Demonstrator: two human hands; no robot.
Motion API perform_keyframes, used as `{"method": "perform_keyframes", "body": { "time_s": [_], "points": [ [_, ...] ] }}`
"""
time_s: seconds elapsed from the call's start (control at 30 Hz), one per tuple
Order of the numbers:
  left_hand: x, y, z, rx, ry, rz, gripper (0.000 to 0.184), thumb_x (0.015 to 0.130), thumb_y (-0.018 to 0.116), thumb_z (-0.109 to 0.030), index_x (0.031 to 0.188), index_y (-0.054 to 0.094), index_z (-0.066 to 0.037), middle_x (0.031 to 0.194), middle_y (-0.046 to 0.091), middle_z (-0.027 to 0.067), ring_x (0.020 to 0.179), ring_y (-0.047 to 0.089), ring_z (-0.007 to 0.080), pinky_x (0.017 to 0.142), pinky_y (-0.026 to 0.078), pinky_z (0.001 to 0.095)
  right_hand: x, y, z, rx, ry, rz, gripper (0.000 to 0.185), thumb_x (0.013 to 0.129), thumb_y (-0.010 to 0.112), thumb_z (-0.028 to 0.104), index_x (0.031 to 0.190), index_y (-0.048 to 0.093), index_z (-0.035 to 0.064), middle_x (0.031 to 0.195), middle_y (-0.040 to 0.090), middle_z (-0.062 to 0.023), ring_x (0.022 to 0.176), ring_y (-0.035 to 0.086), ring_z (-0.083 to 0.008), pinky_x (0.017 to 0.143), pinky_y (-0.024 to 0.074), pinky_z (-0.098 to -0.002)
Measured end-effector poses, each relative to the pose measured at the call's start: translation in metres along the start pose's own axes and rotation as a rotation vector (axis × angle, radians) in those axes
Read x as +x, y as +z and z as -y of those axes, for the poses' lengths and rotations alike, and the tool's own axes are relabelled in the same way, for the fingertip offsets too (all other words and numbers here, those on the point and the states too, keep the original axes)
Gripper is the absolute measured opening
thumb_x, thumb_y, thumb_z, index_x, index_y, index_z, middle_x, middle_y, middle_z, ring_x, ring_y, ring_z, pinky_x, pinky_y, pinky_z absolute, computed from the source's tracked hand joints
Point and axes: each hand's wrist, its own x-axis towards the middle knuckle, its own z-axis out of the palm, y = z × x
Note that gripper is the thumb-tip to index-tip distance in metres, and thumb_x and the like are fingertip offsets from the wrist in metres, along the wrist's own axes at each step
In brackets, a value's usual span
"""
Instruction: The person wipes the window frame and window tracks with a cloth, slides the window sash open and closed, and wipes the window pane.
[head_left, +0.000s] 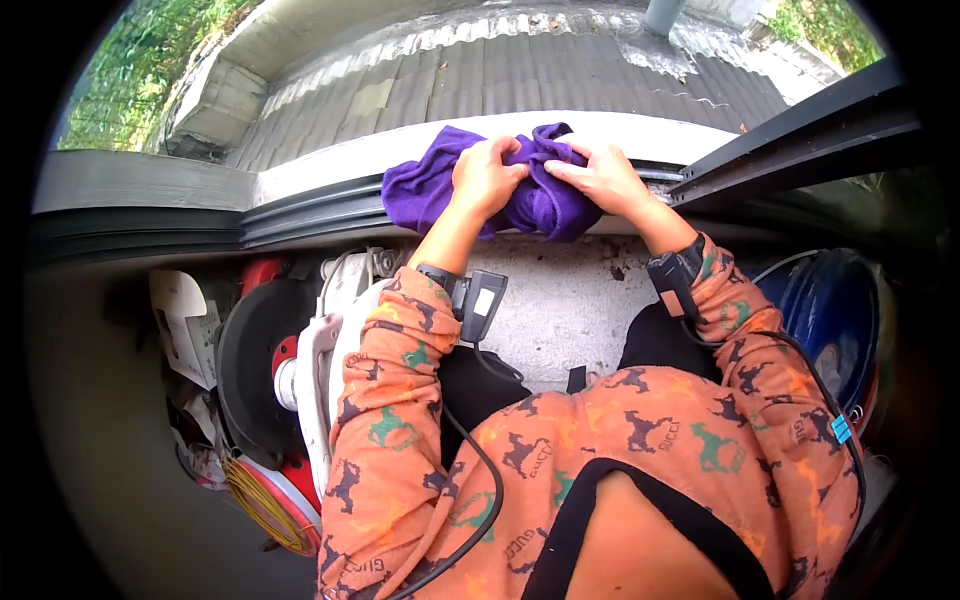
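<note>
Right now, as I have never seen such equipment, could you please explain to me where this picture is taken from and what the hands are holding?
There is no robot here. A camera worn on a person's head looks forward and down at the bare left hand and right hand. Both hold a bunched purple cloth, which lies across dark window rails. A small dark device is strapped near each hand, with cables running along the sleeves. Beyond the window is a ridged roof. The black border belongs to the camera's rounded view.

the head camera looks forward and down
</note>
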Motion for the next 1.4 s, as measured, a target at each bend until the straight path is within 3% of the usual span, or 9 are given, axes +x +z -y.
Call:
{"method": "perform_keyframes", "body": {
  "time_s": [0.13,0.27,0.37,0.47,0.63,1.1,1.2,1.33,1.4],
  "points": [
    [-0.001,-0.033,-0.029,-1.422,-0.203,0.144,0.021,0.09,0.057,-0.008,0.107,0.056,0.003,0.099,0.063,0.0094,0.09,0.061,0.0139,0.083,0.05,0.0289,-0.024,-0.011,0.035,0.091,-0.116,-0.019,0.051,0.077,0.073,0.025,0.116,0.053,-0.0009,0.113,0.056,-0.0104,0.106,0.052,-0.0162,0.092,0.0408,-0.0311],
    [-0.025,-0.083,-0.11,-1.142,-0.083,0.336,0.024,0.088,0.062,-0.014,0.105,0.057,0.002,0.095,0.062,0.0057,0.089,0.058,0.011,0.081,0.046,0.0253,-0.05,0.001,0.057,0.653,-0.166,0.016,0.079,0.065,0.084,0.028,0.123,0.039,-0.0003,0.114,0.054,-0.0151,0.108,0.051,-0.0206,0.093,0.0416,-0.033],
    [-0.035,-0.091,-0.113,-0.538,0.116,0.512,0.022,0.084,0.068,-0.019,0.09,0.059,0.0,0.078,0.057,0.002,0.073,0.051,0.0079,0.068,0.044,0.0227,-0.081,0.019,0.061,0.915,-0.001,0.186,0.042,0.066,0.079,0.02,0.097,0.06,-0.0017,0.085,0.064,-0.0084,0.08,0.06,-0.015,0.072,0.0496,-0.0304],
    [-0.023,-0.092,-0.111,-0.025,0.017,0.187,0.021,0.079,0.071,-0.02,0.087,0.063,-0.002,0.076,0.06,0.0077,0.064,0.056,0.0122,0.057,0.045,0.0272,-0.103,-0.007,0.056,0.403,0.032,0.576,0.037,0.064,0.067,0.028,0.078,0.063,-0.0059,0.07,0.063,-0.0199,0.064,0.062,-0.028,0.061,0.0489,-0.0364],
    [0.019,0.007,-0.096,0.289,0.843,0.152,0.031,0.073,0.07,-0.016,0.102,0.067,-0.022,0.119,0.053,0.0054,0.108,0.048,0.0267,0.095,0.038,0.0424,-0.123,-0.01,0.04,0.112,0.056,0.812,0.038,0.06,0.065,0.027,0.075,0.06,-0.0075,0.072,0.059,-0.0255,0.066,0.06,-0.0359,0.061,0.0465,-0.0411],
    [0.065,0.078,-0.105,0.483,0.985,0.45,0.013,0.081,0.058,-0.022,0.088,0.069,-0.02,0.141,0.038,0.0009,0.132,0.031,0.0239,0.106,0.025,0.0557,-0.116,-0.009,0.024,0.134,-0.019,0.63,0.041,0.065,0.065,0.032,0.072,0.059,-0.0079,0.068,0.06,-0.0245,0.063,0.061,-0.0349,0.058,0.0485,-0.0395],
    [0.078,0.048,-0.096,0.22,0.851,0.005,0.008,0.078,0.066,-0.021,0.085,0.068,-0.017,0.134,0.047,-0.0001,0.124,0.043,0.0258,0.104,0.029,0.0513,-0.116,-0.013,0.03,0.126,0.005,0.646,0.044,0.064,0.065,0.034,0.07,0.058,-0.0096,0.068,0.059,-0.0255,0.062,0.061,-0.0356,0.058,0.0485,-0.0397],
    [0.128,-0.037,-0.026,0.645,-0.262,-0.319,0.06,0.08,0.068,-0.022,0.134,0.043,-0.016,0.138,0.039,0.0232,0.127,0.037,0.0378,0.103,0.033,0.0444,-0.109,-0.017,0.03,0.2,0.165,0.556,0.045,0.063,0.067,0.034,0.075,0.061,-0.0091,0.075,0.061,-0.027,0.074,0.064,-0.0353,0.066,0.0502,-0.0375],
    [0.109,-0.059,-0.001,0.409,0.282,-0.218,0.078,0.082,0.067,-0.035,0.144,0.024,-0.016,0.142,0.032,0.0232,0.129,0.036,0.0368,0.102,0.035,0.0461,-0.107,-0.022,0.025,0.47,0.22,0.379,0.038,0.068,0.068,0.028,0.083,0.062,-0.0063,0.079,0.065,-0.0192,0.077,0.065,-0.0258,0.071,0.0497,-0.0333]
  ]
}}
